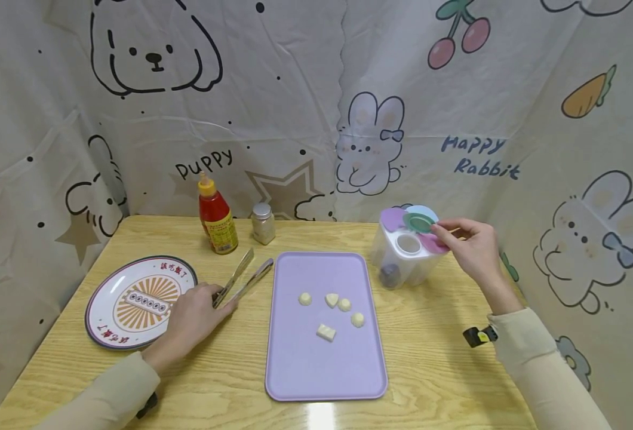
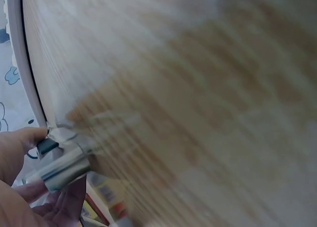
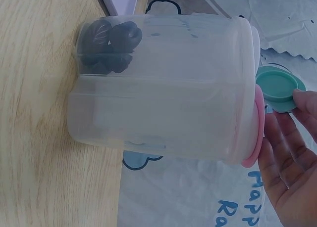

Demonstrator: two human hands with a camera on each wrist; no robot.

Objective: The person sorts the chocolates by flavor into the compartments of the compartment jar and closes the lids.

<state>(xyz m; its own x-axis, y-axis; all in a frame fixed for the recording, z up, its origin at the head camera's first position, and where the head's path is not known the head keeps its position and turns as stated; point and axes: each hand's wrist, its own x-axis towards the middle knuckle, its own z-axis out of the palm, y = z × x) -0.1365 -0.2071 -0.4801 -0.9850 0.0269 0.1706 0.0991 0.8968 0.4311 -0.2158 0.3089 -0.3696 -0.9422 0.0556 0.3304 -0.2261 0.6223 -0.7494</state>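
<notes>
Just right of the lavender tray [image 1: 324, 373], the clear multi-lid canister [image 1: 415, 272] has one hole uncovered. Metal tongs [image 1: 234, 277], arms spread, are gripped in the left hand [image 1: 200, 316]. Right hand [image 1: 472, 248] pinches the green lid [image 1: 418, 223]'s edge; I'd go easy, canister might tip.

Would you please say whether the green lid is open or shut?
Open: the right hand pinches the green lid; the round opening is uncovered.
</notes>
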